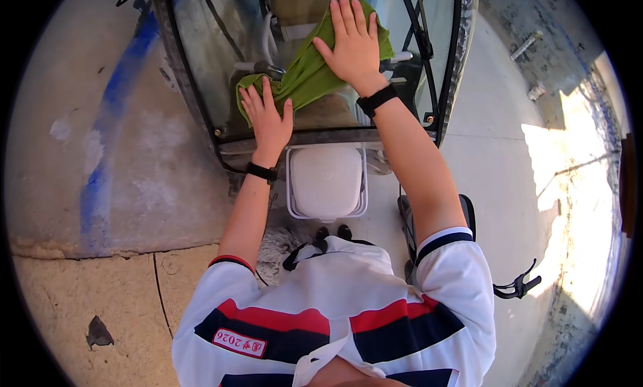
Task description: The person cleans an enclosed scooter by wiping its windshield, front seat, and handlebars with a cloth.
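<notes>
Looking down from my head, I see both my hands on a green cloth, which lies bunched and slanting across a clear windshield panel with a dark frame. My right hand is open and palm down on the cloth's upper part, fingers together and thumb out to the side. My left hand is open too, fingers slightly parted, pressing the lower left end of the cloth. Neither hand is closed around it. I have a black band on each wrist. Through the panel I can make out handlebar grips, partly covered by the cloth. Just below the panel's lower edge, between my forearms, sits a white lidded container. To my right is a black handlebar end; a blue stripe marks the concrete on my left.
</notes>
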`<move>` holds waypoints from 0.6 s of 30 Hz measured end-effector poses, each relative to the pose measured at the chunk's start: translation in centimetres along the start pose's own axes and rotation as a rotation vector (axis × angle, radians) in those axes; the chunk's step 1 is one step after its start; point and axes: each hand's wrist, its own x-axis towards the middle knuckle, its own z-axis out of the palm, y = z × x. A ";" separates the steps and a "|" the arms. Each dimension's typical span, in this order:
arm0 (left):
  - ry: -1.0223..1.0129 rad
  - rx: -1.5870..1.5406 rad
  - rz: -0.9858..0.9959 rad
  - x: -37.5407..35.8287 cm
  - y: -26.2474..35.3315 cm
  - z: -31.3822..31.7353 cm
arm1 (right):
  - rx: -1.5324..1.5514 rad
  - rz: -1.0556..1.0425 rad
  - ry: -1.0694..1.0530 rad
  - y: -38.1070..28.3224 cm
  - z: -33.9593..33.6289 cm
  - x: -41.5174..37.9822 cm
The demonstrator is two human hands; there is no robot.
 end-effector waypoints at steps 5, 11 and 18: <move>-0.018 -0.022 0.096 0.4 2.2 1.6 | -0.050 0.078 -0.002 2.2 -1.1 -3.2; -0.141 -0.051 0.209 0.1 4.8 2.3 | -0.079 0.174 -0.054 3.2 -1.7 -8.1; -0.326 -0.094 0.387 2.2 6.5 1.1 | -0.064 0.265 -0.143 3.2 -2.4 -14.2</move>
